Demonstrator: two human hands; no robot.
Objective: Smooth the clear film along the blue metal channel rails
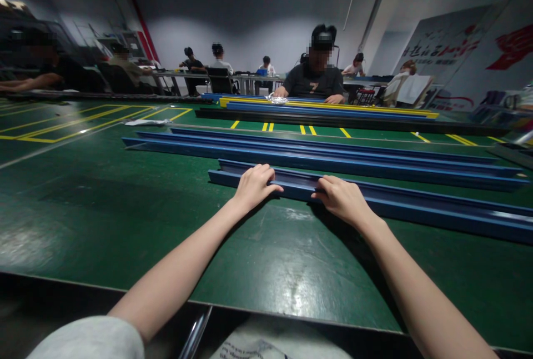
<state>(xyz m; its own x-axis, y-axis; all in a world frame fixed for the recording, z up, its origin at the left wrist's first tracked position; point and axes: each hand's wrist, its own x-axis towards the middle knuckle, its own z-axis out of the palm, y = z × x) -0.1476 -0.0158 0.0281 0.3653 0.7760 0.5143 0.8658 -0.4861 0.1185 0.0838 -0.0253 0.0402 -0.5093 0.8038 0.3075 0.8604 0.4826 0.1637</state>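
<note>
A long blue channel rail (408, 206) lies across the green table (166, 237), its open trough facing up and its right end running out of view. My left hand (256, 182) grips the rail near its left end, fingers curled over into the trough and thumb on the near wall. A short way to the right, my right hand (339, 195) holds the same rail in a like manner, with its fingertips inside the trough. Just beyond lie more blue rails (333, 158), side by side and roughly parallel to the held one.
Farther back are a black rail (353, 123) and a yellow rail (375, 109). A person (318, 78) sits across the table behind them. Yellow tape lines (83, 120) mark the far left surface. The table's near edge (312, 323) runs in front of me. Other people sit at tables behind.
</note>
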